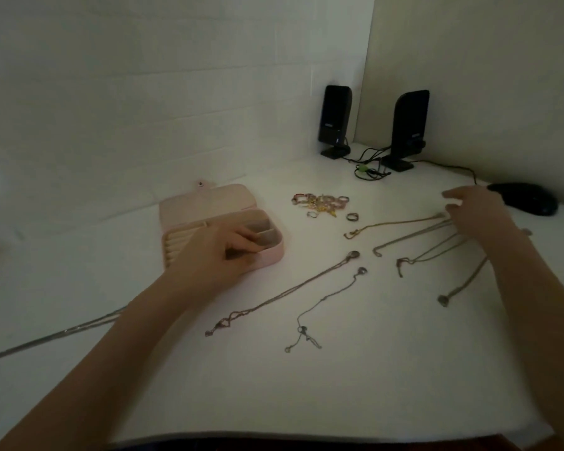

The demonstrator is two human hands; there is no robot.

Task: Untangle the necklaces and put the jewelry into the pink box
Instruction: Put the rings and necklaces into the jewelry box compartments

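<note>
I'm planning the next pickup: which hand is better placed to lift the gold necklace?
Right. The right hand hovers over the far end of the gold necklace; the left hand rests on the pink box.

No legible text. Left speaker carries a small pale label on its front, too blurred to read. Right speaker shows a similar pale mark low on its side, also unreadable.
</note>
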